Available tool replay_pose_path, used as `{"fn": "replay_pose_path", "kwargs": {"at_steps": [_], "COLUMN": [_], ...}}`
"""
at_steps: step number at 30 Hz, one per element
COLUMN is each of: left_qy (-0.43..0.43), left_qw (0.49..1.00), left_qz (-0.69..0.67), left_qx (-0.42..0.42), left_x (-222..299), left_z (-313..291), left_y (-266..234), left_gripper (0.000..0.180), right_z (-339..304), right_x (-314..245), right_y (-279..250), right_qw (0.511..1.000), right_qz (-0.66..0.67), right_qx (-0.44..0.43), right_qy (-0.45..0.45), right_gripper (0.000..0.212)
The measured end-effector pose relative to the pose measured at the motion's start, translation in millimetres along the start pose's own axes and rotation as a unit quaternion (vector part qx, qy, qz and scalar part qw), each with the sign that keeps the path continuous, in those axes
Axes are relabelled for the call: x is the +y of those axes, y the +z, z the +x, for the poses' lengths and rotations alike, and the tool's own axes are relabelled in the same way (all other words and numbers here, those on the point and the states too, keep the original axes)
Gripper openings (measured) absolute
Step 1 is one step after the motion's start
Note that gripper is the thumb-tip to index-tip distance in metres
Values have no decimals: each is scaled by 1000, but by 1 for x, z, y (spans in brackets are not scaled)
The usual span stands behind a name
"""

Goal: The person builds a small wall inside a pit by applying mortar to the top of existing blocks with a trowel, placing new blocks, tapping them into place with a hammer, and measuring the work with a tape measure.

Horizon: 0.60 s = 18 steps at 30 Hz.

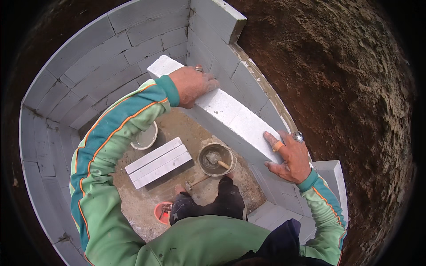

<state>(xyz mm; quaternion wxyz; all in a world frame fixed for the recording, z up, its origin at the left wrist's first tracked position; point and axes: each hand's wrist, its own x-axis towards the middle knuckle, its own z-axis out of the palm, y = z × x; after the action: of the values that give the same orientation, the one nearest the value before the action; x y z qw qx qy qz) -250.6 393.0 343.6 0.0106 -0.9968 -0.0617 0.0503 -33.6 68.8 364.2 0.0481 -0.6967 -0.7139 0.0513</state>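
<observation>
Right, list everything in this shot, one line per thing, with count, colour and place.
large block: one, white, lying along the top of the right wall, a hand at each end
block walls: grey-white courses enclosing the pit on all sides
spare blocks: three, white, side by side on the floor
mortar bucket: one, grey, on the floor, with a trowel inside
pale bucket: one, whitish, partly under the left sleeve
orange bowl: one, on the floor near the feet
mallet: one, on the floor beside the mortar bucket
soil: brown, outside the wall at right
left hand: on the block's far end
right hand: on the block's near end, rings on its fingers
</observation>
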Motion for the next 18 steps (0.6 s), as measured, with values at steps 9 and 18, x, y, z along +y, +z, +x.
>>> {"fn": "replay_pose_path", "kwargs": {"at_steps": [9, 18], "left_qy": [-38, -10], "left_qw": [986, 988], "left_qz": [157, 155], "left_qx": [32, 28], "left_x": [-26, -87], "left_z": [274, 374], "left_y": [-94, -29], "left_gripper": [95, 100], "right_z": [37, 89], "right_x": [171, 236], "right_y": [-49, 3], "right_qw": [982, 975], "right_qz": [-49, -16], "right_qx": [148, 106], "right_qy": [109, 194], "right_gripper": [82, 78]}}
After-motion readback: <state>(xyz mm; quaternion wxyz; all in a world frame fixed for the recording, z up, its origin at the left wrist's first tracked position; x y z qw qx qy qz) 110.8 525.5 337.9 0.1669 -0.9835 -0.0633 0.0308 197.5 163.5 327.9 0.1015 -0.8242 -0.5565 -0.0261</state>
